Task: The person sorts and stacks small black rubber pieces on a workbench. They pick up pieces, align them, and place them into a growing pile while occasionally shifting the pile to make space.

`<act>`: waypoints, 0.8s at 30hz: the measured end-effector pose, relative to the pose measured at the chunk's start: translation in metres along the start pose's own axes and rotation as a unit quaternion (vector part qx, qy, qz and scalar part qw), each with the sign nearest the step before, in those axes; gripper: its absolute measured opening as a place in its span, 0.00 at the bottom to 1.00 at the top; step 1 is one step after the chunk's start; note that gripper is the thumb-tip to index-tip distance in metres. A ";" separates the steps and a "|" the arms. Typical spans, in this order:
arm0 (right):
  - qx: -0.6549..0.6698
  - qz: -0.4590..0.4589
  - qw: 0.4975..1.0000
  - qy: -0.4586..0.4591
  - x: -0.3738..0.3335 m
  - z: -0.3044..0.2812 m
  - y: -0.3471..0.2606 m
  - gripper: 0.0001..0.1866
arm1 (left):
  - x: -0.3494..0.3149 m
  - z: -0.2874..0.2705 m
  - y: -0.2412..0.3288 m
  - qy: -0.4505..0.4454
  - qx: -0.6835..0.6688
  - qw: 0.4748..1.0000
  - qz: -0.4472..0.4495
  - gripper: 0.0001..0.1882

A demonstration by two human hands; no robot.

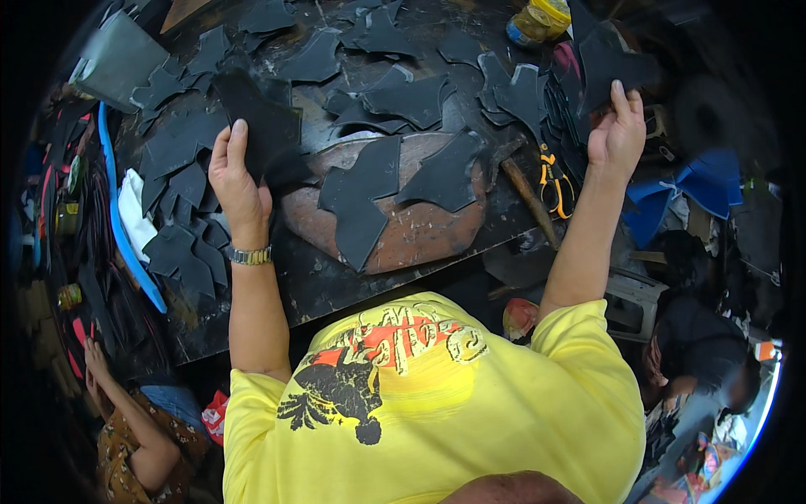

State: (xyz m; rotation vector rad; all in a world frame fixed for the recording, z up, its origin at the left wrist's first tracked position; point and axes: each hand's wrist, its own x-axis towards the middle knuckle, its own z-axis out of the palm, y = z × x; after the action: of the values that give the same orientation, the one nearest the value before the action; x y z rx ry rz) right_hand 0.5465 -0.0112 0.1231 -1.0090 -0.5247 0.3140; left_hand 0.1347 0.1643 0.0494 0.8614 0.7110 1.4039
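Observation:
My left hand [241, 186], with a metal watch on its wrist, pinches a black cut piece [262, 122] between thumb and fingers, raised over the left of the table. Out to the right, my right hand [617, 141] grips another black cut piece [606, 69] beside a stack of similar ones. Between my hands lies a worn reddish-brown board [411, 239]. Two flat black pieces rest on it, a long angular one [363, 197] and a smaller one [445, 176]. The material looks like leather or sheet rubber; I cannot tell which.
Many black pieces [395, 101] cover the dark table. Orange-handled pliers [554, 183] and a hammer with a wooden handle [531, 202] lie at the right. A yellow-lidded jar [539, 21] stands at the back. Another person [151, 437] sits at the lower left.

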 end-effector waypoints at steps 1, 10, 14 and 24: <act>-0.011 0.006 1.000 0.018 -0.002 -0.010 0.000 0.07 | 0.002 -0.002 -0.002 -0.010 0.004 1.000 -0.001 0.07; -0.039 0.106 0.993 -0.027 0.009 -0.008 0.056 0.07 | 0.002 -0.009 -0.015 -0.027 0.059 0.998 -0.013 0.09; -0.095 0.130 0.981 -0.110 0.050 0.026 0.097 0.14 | -0.001 -0.007 -0.017 -0.058 0.123 0.991 -0.019 0.12; -0.182 0.226 0.955 -0.067 0.158 0.093 0.211 0.38 | -0.004 -0.002 -0.016 -0.084 0.150 0.984 -0.057 0.16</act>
State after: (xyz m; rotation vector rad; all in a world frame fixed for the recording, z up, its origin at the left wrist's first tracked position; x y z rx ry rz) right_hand 0.6243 0.2378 0.0228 -1.4753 -0.4795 0.7166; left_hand 0.1415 0.1614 0.0344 1.1423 0.8390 1.1233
